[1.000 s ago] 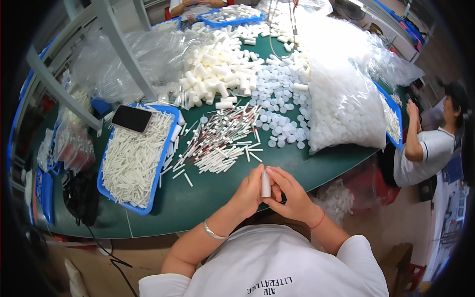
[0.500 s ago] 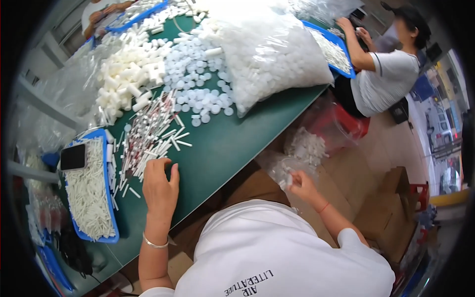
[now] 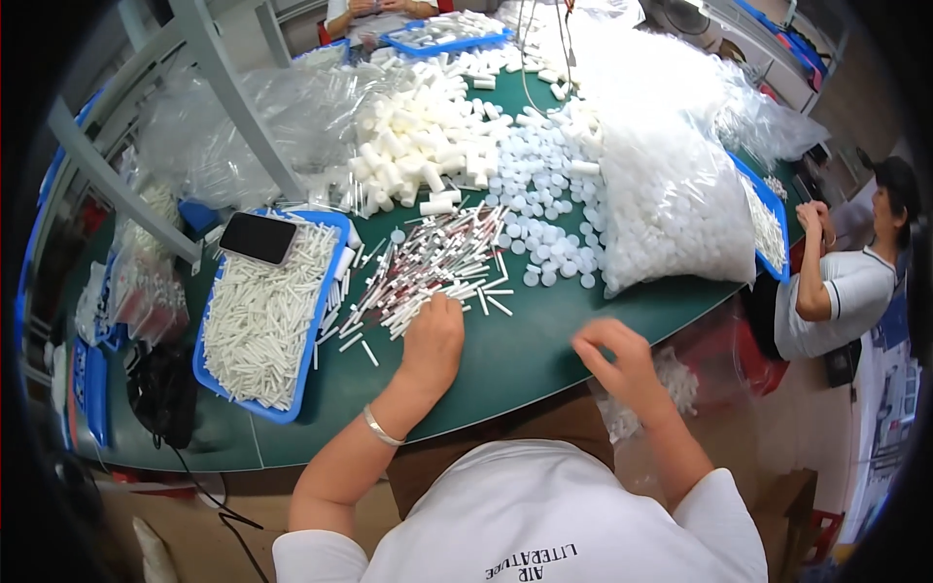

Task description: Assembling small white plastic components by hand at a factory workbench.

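My left hand (image 3: pixel 433 342) rests on the green table (image 3: pixel 525 350), fingers curled at the near edge of a heap of thin white and red-tipped sticks (image 3: pixel 428 264). Whether it holds one is hidden. My right hand (image 3: pixel 616 361) hovers at the table's front edge, blurred, fingers loosely bent with nothing seen in them. Beyond the sticks lie loose round white caps (image 3: pixel 544 209) and a pile of short white tubes (image 3: pixel 418 146).
A blue tray (image 3: pixel 206 364) full of white sticks, with a black phone (image 3: pixel 258 238) on it, sits at the left. A big clear bag of white caps (image 3: pixel 671 185) lies at the right. A person in white (image 3: pixel 841 287) sits at the right; another works at the far end.
My hands were together holding a white tube; they have parted. The left went to the stick heap, the right dropped beside the table and has come back up to its edge.
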### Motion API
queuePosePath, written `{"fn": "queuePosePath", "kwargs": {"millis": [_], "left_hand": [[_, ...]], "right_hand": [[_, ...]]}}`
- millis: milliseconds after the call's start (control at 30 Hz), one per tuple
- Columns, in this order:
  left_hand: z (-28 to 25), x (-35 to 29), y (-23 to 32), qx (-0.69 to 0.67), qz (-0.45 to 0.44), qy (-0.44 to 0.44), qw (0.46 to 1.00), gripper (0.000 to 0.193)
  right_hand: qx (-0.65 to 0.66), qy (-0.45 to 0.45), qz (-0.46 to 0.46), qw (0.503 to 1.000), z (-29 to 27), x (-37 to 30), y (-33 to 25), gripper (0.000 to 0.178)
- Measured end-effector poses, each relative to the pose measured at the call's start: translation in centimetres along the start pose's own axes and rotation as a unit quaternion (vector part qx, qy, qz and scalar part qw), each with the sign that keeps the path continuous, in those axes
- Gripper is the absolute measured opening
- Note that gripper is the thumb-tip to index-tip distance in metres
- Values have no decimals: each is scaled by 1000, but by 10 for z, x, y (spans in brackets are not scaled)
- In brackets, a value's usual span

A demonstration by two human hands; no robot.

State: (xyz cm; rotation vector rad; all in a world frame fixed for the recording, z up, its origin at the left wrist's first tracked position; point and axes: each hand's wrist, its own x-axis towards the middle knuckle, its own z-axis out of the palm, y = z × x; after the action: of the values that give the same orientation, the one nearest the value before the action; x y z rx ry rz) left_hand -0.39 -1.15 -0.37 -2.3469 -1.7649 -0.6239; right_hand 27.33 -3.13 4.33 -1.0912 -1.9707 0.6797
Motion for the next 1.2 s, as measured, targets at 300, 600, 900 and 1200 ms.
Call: {"fn": "queuePosePath", "kwargs": {"millis": [300, 600, 900, 1200], "left_hand": [[1, -1, 1, -86, 11, 31, 996, 20], [3, -1, -4, -240, -47, 58, 968, 16], [-21, 7, -3, -566, -186, 25, 803, 14], [-21, 7, 1, -601, -241, -5, 762, 14]], "right_hand": [[-174, -19, -194, 965, 102, 153, 41, 6], [-157, -39, -191, 968, 83, 157, 32, 8], [60, -81, -24, 995, 50, 103, -19, 15], [46, -65, -55, 995, 50, 86, -13, 13]]}}
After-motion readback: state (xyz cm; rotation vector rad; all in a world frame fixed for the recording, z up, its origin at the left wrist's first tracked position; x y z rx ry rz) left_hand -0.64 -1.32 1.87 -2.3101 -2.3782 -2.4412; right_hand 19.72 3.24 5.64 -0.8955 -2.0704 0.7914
